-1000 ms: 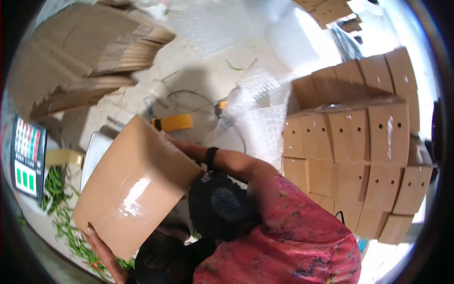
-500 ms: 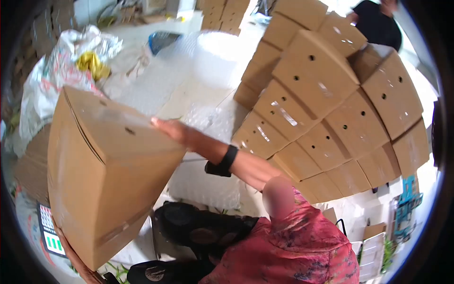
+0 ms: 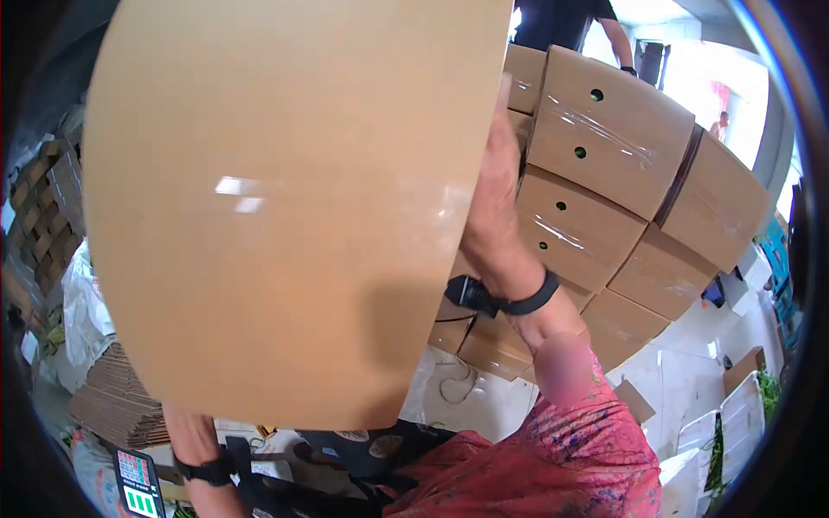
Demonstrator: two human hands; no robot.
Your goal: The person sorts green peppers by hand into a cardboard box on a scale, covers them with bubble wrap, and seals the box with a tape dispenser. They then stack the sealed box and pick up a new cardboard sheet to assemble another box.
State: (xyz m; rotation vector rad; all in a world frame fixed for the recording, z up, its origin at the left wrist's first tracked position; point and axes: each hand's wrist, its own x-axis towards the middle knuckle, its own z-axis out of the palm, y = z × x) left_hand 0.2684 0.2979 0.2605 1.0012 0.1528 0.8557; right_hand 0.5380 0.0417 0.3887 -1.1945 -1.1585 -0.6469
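A large cardboard box (image 3: 285, 216) is raised close in front of me and fills the left and middle of the view. Tape gives its near face a shine. My right hand (image 3: 495, 186) presses along the box's right edge, its fingertips partly out of sight. At the box's lower left corner, my left hand (image 3: 186, 425) supports it, with the fingers hidden behind the cardboard. Both hands bear the box between them. Beyond my right hand stand stacked cardboard boxes (image 3: 604, 129), taped and with round holes.
Behind the stack stands a person in dark clothes (image 3: 561, 22). Flattened cardboard (image 3: 117, 393) lies at left, above a weighing scale's display (image 3: 138, 483). White crates (image 3: 743, 440) with green plants stand at lower right. Another person (image 3: 723, 125) appears far off.
The box has gone up and to the right, toward the stack, and now hides much of the view. Both hands have travelled with it. My view has turned toward the stacked boxes.
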